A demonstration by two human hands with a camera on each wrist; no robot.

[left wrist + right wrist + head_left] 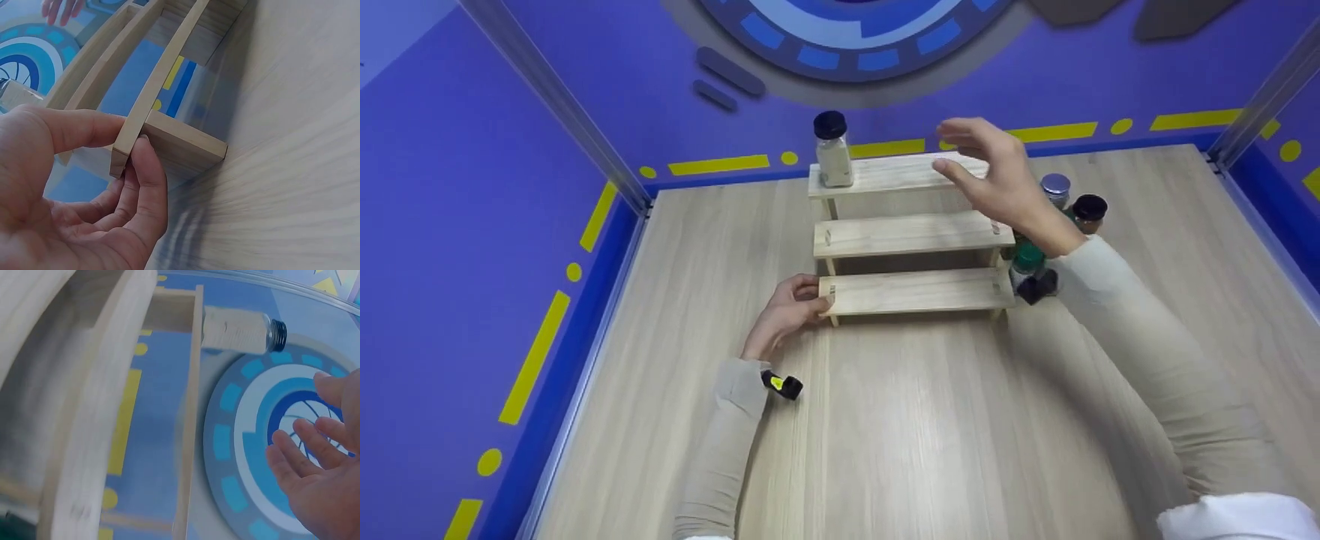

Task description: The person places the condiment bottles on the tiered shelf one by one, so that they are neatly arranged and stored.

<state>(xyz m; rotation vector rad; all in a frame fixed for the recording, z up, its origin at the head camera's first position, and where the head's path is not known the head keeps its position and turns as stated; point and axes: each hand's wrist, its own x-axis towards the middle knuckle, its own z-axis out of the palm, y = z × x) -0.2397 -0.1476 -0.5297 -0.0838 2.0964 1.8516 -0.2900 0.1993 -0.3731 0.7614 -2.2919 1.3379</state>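
Observation:
A three-step wooden rack [915, 292] stands on the table. My left hand [789, 311] pinches the left end of its lowest shelf; in the left wrist view the thumb and fingers of that hand [107, 197] close on the board's end from both faces. A glass jar of pale contents with a black lid [834, 154] stands upright at the left end of the top shelf. Above the right part of the top shelf hovers my right hand [997, 176], fingers spread and loosely bent, holding nothing. The same jar [236, 330] shows beyond the rack in the right wrist view.
Right of the rack, partly behind my right forearm, stand several spice jars: one with a silver lid [1056, 187], one with a black lid [1089, 210] and one with a green lid [1027, 259]. Blue walls [607, 90] border the table at the back and sides.

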